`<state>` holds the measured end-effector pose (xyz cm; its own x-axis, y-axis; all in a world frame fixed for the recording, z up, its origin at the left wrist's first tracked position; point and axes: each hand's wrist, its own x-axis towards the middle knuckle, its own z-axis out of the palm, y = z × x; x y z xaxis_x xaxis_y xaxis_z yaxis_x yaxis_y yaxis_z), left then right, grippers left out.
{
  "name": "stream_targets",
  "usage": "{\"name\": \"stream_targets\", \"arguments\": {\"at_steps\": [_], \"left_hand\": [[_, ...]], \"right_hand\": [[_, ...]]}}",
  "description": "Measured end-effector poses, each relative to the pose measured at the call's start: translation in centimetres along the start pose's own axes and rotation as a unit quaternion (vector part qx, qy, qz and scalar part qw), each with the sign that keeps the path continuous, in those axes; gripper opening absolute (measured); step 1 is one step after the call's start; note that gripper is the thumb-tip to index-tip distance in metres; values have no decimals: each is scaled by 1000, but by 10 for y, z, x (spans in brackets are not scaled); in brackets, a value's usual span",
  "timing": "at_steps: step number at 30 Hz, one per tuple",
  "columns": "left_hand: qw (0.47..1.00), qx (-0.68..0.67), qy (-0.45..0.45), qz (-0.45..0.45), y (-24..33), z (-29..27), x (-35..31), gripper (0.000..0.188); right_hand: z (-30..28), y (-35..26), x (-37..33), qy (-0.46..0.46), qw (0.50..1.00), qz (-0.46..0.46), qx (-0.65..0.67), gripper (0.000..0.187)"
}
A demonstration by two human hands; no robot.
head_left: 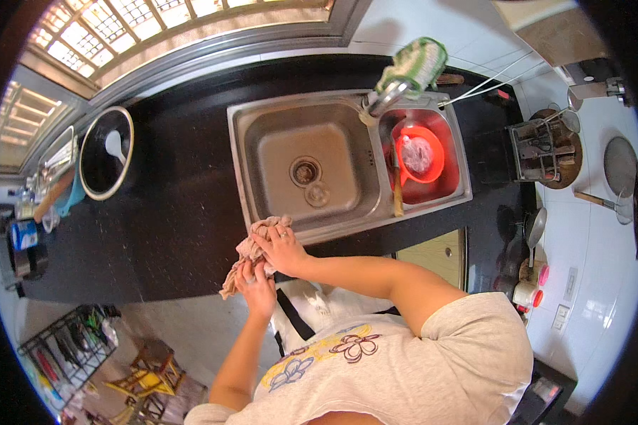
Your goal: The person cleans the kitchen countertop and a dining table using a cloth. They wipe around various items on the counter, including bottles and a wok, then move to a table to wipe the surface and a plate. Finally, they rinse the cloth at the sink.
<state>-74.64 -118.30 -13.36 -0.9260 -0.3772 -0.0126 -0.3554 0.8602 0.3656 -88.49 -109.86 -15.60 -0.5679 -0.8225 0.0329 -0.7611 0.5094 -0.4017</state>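
A crumpled pinkish-beige cloth [250, 249] is bunched between both hands at the front edge of the black counter, by the sink's near left corner. My right hand [282, 251] presses on its upper part with curled fingers. Lower down and to the left, my left hand [255, 283] has its fingers closed round the cloth's other end. Just beyond lies the steel sink [244, 170], its large basin holding a drain [305, 171] and a small round clear item beside it.
A red colander [438, 173] sits in the small right basin, with a wooden-handled tool [398, 195] across the divider. Green-and-white cloth [417, 65] hangs over the faucet [390, 97]. At left stands a dark round pan [92, 159] holding a white spoon; a wire utensil rack [535, 150] is at right.
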Motion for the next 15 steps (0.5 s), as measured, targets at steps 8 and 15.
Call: {"name": "stream_targets", "arguments": {"at_steps": [8, 15], "left_hand": [[972, -200, 53, 116, 157, 85, 80, 51], [987, -134, -60, 61, 295, 140, 166, 47]], "right_hand": [[-110, 164, -14, 12, 987, 76, 140, 39], [-124, 323, -26, 115, 983, 141, -39, 56]]}}
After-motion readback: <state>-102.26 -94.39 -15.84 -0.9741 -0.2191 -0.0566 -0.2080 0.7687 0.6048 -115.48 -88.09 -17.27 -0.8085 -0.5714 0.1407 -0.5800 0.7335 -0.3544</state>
